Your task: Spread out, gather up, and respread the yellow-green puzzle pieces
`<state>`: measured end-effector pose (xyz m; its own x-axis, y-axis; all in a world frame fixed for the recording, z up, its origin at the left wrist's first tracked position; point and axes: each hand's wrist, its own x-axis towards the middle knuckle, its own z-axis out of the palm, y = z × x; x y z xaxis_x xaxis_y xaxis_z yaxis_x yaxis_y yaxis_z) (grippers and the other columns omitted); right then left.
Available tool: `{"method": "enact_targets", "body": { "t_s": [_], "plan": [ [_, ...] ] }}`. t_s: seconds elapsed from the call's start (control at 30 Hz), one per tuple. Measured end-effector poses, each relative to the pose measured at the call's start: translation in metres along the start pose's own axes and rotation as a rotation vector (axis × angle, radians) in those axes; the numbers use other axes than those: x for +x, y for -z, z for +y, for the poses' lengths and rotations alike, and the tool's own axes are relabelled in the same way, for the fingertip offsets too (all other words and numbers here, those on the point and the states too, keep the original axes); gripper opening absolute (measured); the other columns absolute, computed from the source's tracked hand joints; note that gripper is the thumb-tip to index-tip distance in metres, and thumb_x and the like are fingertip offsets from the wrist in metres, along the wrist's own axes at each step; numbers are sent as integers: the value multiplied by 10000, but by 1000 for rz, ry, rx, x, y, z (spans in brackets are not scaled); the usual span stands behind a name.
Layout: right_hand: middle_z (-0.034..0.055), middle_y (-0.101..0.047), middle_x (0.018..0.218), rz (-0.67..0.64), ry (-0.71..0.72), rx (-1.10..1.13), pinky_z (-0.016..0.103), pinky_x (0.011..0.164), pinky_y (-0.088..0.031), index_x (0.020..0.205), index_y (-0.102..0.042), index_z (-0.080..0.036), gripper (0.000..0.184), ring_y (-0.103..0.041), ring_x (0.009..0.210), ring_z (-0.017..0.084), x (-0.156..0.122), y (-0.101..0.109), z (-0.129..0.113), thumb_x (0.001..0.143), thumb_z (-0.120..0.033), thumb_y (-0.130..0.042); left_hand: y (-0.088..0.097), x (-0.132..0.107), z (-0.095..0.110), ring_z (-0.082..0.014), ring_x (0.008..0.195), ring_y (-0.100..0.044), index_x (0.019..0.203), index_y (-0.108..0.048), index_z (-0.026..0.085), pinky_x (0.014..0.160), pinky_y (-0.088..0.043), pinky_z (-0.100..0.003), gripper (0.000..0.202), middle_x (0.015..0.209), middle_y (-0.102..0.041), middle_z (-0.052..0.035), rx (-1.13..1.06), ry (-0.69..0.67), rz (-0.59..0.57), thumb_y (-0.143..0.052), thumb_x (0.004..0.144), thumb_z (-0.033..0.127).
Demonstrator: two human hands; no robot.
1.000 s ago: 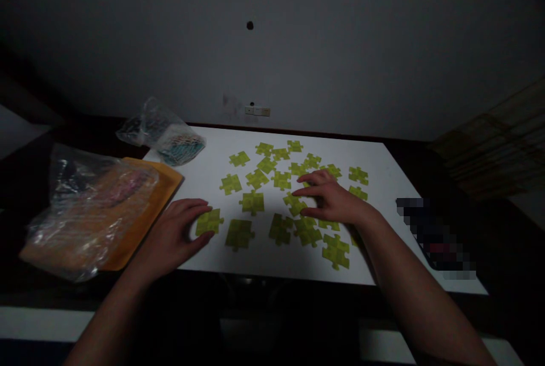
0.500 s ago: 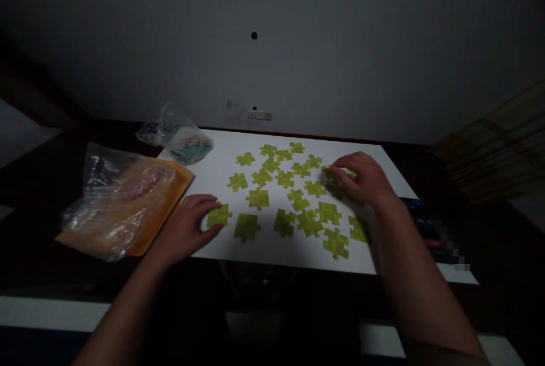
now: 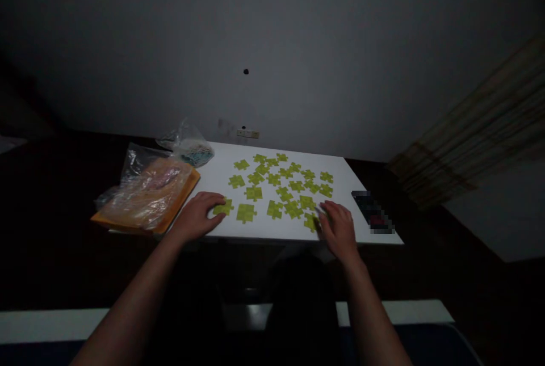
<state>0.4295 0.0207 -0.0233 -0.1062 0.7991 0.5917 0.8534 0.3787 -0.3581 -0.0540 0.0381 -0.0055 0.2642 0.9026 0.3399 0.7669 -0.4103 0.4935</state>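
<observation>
The left hand (image 3: 198, 215) is held wide, thumb and fingers curved around a yellow-green puzzle piece (image 3: 223, 207) that is laid flat on the white table (image 3: 264, 231); whether it is pinched cannot be told. The right hand (image 3: 340, 227) is lowered to the table with its fingers bent, its tips close beside a near-edge piece (image 3: 310, 222); whether anything is held beneath cannot be seen. Between and beyond the hands, the other pieces (image 3: 254, 193) are spread out flat. That spreading is judged largely done: most are set singly, a few are in contact, and no joined block can be made out. Left of the left hand, an orange envelope (image 3: 189, 187) is partly covered by a clear plastic bag (image 3: 149, 196); right of the right hand, a dark object (image 3: 361, 202) is blurred out.
</observation>
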Motion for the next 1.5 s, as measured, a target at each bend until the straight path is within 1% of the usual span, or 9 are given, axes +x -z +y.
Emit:
{"method": "enact_targets", "body": {
  "t_s": [0.07,0.13,0.27,0.43,0.53,0.67,0.87,1.1,1.5],
  "plan": [
    [155,-678,1525,25,-3,-48,707,1174,-517,1491,-653,-308,423,-582,1457,406,-17,-10,-10,1104,-419,-525,1,0,2,-361,1290,-729,1200,-840,272,1156,-567,-557,418,1347,-820,-119,3,3,6,-697,938,565],
    [156,-641,1559,66,-2,-75,707,1194,-506,1514,-612,-318,434,-544,1504,404,-30,-20,-18,1102,-396,-500,1,-1,1,-370,1305,-724,1213,-834,254,1169,-561,-564,456,1378,-807,-134,21,7,19,-679,941,587],
    [176,-643,1415,195,-47,-86,749,1123,-533,1414,-621,-338,369,-604,1360,431,-59,-43,-28,1079,-389,-473,-1,0,-2,-379,1332,-703,1242,-821,214,1189,-547,-561,504,1406,-781,-164,61,8,45,-643,964,595],
    [200,-581,1439,88,-123,-116,803,1110,-505,1383,-618,-348,381,-553,1375,478,-86,-63,-37,1065,-445,-432,-2,2,1,-384,1288,-694,1200,-823,203,1170,-543,-561,480,1369,-776,-176,81,21,46,-598,971,559],
    [199,-571,1430,94,-135,-133,788,1125,-495,1401,-600,-336,389,-540,1383,474,-89,-64,-37,1059,-445,-448,-2,3,3,-379,1287,-681,1183,-823,210,1167,-539,-541,465,1351,-775,-166,76,38,45,-603,959,553],
    [154,-603,1375,188,-46,-144,723,1130,-502,1419,-563,-363,373,-578,1321,417,-89,-69,-28,1051,-400,-512,-4,3,0,-388,1306,-661,1203,-813,194,1182,-523,-550,475,1370,-759,-175,66,30,44,-595,974,547],
    [173,-630,1319,361,79,-210,621,1097,-494,1362,-592,-224,339,-582,1270,371,-90,-83,-18,1071,-383,-525,-9,2,-7,-396,1301,-660,1218,-809,188,1171,-532,-567,463,1370,-763,-165,78,2,44,-545,1003,501],
    [187,-621,1338,384,70,-218,624,1138,-457,1375,-603,-200,356,-559,1296,370,-90,-85,-22,1071,-370,-531,-7,2,-3,-378,1254,-674,1164,-815,216,1135,-555,-553,387,1300,-790,-145,70,-9,54,-563,988,451],
    [167,-630,1352,367,104,-178,604,1114,-494,1444,-582,-226,396,-573,1292,355,-91,-77,-27,1057,-310,-601,-6,4,-8,-350,1146,-735,1040,-791,225,1109,-567,-520,325,1144,-814,-126,67,56,144,-565,971,448]
  ]
}}
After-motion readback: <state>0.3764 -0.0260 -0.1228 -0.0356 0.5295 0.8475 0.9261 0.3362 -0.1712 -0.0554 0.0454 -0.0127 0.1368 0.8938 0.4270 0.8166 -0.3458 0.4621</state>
